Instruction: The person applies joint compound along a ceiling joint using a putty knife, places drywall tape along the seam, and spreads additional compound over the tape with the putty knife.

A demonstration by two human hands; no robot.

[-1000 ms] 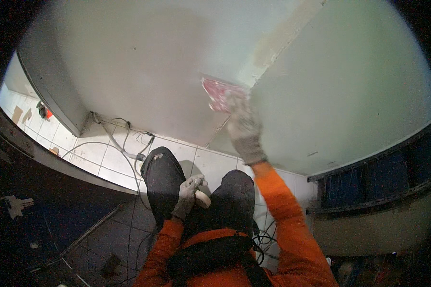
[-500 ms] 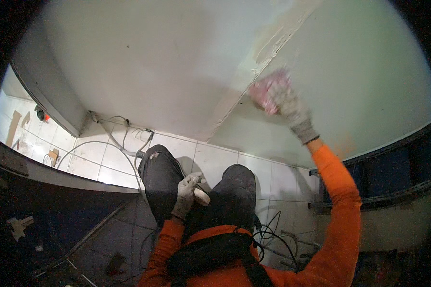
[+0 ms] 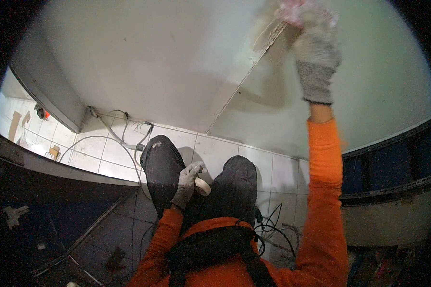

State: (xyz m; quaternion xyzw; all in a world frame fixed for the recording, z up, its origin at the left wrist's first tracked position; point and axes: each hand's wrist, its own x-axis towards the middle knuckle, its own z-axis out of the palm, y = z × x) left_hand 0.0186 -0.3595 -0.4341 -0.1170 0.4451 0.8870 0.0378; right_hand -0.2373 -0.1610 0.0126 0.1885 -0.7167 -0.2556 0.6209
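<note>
My right hand (image 3: 318,50), in a grey knit glove, reaches far up the wall. It presses a crumpled pink-and-white rag (image 3: 299,12) near the top of the seam; motion blurs the fingers and part of the rag. The wall seam (image 3: 246,79) runs diagonally between two pale panels, with rough filler along its upper part. My left hand (image 3: 187,184), gloved too, rests by my left thigh. Its fingers are closed around a cream-coloured roll of tape (image 3: 202,187).
White floor tiles (image 3: 210,149) meet the wall's foot. A grey conduit with loose cables (image 3: 124,143) lies at the left, and black cables (image 3: 277,229) coil beside my right leg. A dark panel (image 3: 72,205) stands at left, and a dark metal frame (image 3: 388,167) at right.
My right hand has moved up the wall with the rag, from midway along the seam to its upper end. My left hand has stayed by the thigh with the roll.
</note>
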